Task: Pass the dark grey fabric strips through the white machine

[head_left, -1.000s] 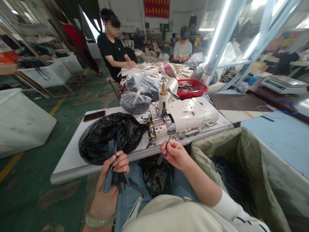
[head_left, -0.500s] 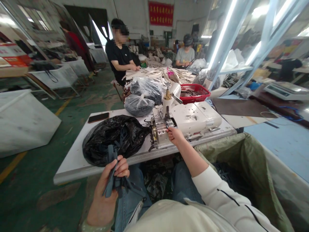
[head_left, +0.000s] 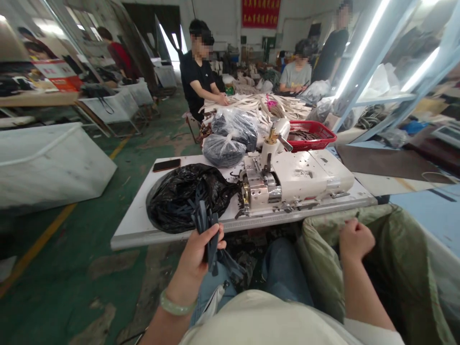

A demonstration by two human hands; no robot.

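Dark grey leather strips (head_left: 204,230)

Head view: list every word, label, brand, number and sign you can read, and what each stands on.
Red banner on the back wall: yellow characters, too small to read.
Poster at left: lettering too blurred to read.
Machine: no readable marking.
Scale at right edge: display unreadable.

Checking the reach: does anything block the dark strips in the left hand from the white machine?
Nothing visible does. The dark strips in the left hand are held at the front edge of the bare white tabletop, which alone lies between them and the white machine. The black plastic bag lies left of that path.
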